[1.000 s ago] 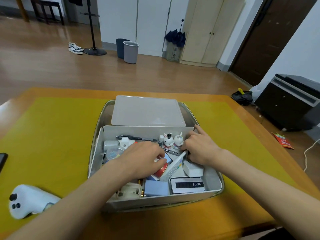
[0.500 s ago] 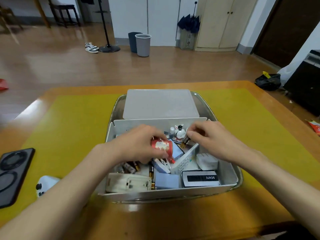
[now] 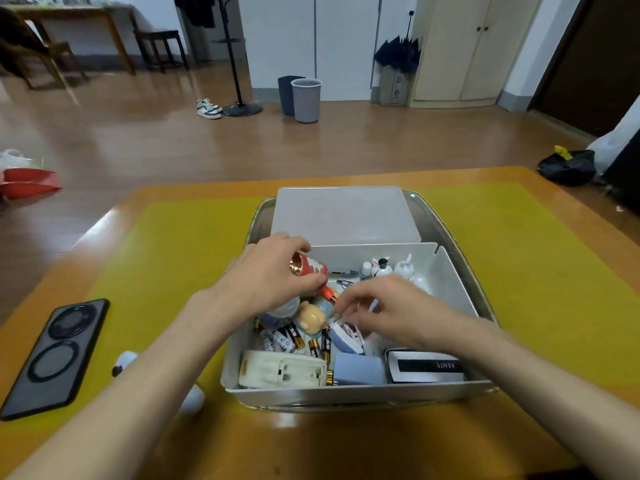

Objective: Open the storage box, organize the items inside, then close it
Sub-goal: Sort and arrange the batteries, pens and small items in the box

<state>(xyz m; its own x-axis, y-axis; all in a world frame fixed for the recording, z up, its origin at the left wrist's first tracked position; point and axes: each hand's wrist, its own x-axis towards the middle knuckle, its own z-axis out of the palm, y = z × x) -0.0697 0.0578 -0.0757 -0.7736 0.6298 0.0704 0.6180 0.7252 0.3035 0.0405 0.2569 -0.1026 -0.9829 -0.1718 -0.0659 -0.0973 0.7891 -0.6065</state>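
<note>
The open white storage box (image 3: 346, 393) sits on a metal tray in the middle of the table, its flat lid (image 3: 343, 216) lying just behind it. My left hand (image 3: 266, 275) grips a small red cylinder (image 3: 310, 268) with a gold end, lifted over the box's left side. My right hand (image 3: 384, 311) hovers low over the middle of the box with curled fingers, blurred; whether it pinches anything I cannot tell. Inside lie several batteries (image 3: 294, 337), a bear figurine (image 3: 311, 318), rabbit figurines (image 3: 391, 266), a blue box (image 3: 358, 370) and a black-labelled case (image 3: 426, 367).
A black phone (image 3: 57, 355) lies on the yellow mat (image 3: 166, 244) at the left. A white controller (image 3: 192, 398) shows partly under my left forearm. The metal tray (image 3: 446, 233) rims the box. Bins and a coat stand are on the floor beyond.
My left hand has lifted the red cylinder up and to the left out of the pile. My right hand has moved from the box's back toward its middle. The camera has swung left.
</note>
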